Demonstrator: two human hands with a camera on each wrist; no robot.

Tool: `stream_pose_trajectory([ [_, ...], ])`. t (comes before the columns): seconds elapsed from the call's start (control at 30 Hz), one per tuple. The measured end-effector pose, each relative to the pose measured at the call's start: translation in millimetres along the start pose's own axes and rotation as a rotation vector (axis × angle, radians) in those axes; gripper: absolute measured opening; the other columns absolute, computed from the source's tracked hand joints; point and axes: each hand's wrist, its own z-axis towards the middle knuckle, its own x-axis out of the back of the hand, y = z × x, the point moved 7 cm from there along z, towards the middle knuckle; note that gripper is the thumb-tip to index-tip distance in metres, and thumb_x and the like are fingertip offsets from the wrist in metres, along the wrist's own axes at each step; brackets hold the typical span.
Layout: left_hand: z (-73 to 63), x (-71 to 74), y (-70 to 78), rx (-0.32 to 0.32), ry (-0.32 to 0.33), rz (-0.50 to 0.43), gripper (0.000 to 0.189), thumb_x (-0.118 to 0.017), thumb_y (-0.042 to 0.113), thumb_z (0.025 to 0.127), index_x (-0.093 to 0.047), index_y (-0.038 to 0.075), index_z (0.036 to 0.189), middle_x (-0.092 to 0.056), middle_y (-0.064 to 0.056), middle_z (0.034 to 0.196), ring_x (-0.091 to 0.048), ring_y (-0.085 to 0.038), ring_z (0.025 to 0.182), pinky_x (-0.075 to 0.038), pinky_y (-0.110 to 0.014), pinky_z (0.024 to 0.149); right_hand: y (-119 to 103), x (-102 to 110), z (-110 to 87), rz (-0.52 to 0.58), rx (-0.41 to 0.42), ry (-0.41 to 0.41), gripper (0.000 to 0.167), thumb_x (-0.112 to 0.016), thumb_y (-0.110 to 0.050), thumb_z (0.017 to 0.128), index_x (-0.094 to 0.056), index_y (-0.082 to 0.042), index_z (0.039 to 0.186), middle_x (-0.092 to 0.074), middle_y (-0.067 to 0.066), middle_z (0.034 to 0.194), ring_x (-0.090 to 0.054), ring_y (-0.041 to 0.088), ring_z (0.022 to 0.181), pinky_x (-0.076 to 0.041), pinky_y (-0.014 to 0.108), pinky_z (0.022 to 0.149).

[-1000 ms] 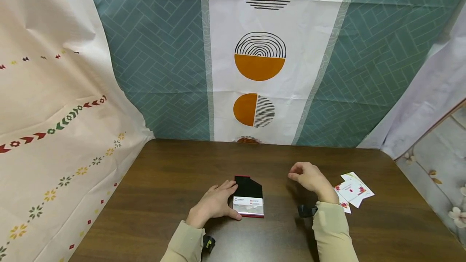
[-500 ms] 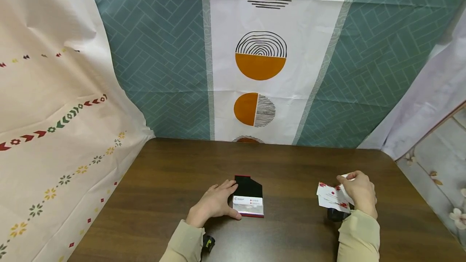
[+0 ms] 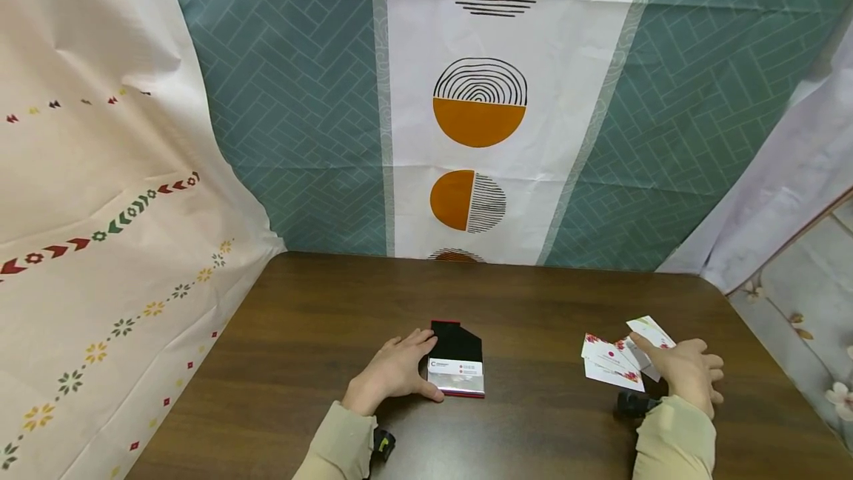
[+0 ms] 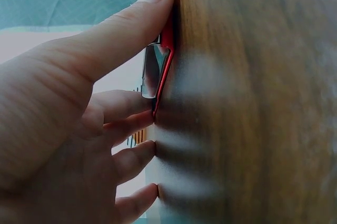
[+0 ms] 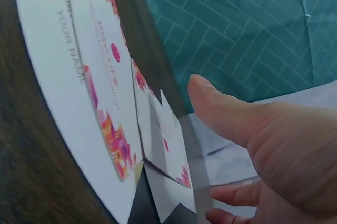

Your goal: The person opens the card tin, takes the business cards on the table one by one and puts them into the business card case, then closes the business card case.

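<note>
My left hand (image 3: 392,367) steadies a card case (image 3: 456,347) on the table, thumb at its near edge and fingers at its left side. The case is black with red edges, its flap folded back, and a white printed card and a shiny silver strip show at its front. In the left wrist view the thumb presses the red-edged case (image 4: 167,29), and other fingertips touch the tabletop. My right hand (image 3: 683,370) is just right of several business cards (image 3: 609,360), fingers spread and holding nothing. The right wrist view shows the overlapping white cards (image 5: 102,71) with pink floral corners, apart from the thumb.
The brown wooden table (image 3: 346,287) stretches between the two hands and beyond them. A teal and white patterned cloth (image 3: 306,95) hangs behind it. Cream floral cloth (image 3: 120,206) borders the left side, and pale cloth (image 3: 780,169) the right.
My right hand has moved from the middle of the table to the cards, gripped some, and let go, ending farther right. Several cards now lie farther left, more spread out. The left hand stays put.
</note>
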Motion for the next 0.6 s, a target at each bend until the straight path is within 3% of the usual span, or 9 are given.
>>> stream_pose_trajectory([
  [0.37, -1.1, -0.6, 1.9, -0.008, 0.0, -0.003, 0.096, -0.082, 0.053, 0.07, -0.045, 0.008, 0.147, -0.037, -0.007, 0.154, -0.026, -0.027, 0.144, -0.023, -0.05, 0.114, 5.8, -10.0, 7.5, -0.108, -0.008, -0.015, 0.134, -0.071, -0.069, 0.073, -0.003, 0.026, 0.137, -0.004, 0.055, 0.131, -0.005, 0.068, 0.124, -0.012, 0.081, 0.09],
  [0.5, -1.6, -0.9, 1.2, -0.005, 0.003, -0.004, 0.097, -0.083, 0.053, 0.07, -0.046, 0.008, 0.147, -0.037, -0.007, 0.154, -0.027, -0.027, 0.144, -0.023, -0.05, 0.114, 8.9, -8.6, 6.2, -0.106, -0.013, -0.032, 0.127, -0.073, -0.062, 0.075, -0.006, 0.025, 0.138, -0.011, 0.054, 0.132, -0.011, 0.068, 0.123, -0.017, 0.078, 0.09],
  [0.6, -1.4, -0.5, 0.2, -0.009, 0.008, -0.002, 0.097, -0.082, 0.054, 0.07, -0.046, 0.008, 0.147, -0.037, -0.007, 0.154, -0.027, -0.027, 0.144, -0.023, -0.051, 0.114, 10.0, -7.8, 4.7, -0.078, -0.03, -0.065, 0.12, -0.072, -0.054, 0.081, 0.0, 0.022, 0.14, -0.008, 0.056, 0.134, -0.008, 0.073, 0.123, -0.017, 0.079, 0.093],
])
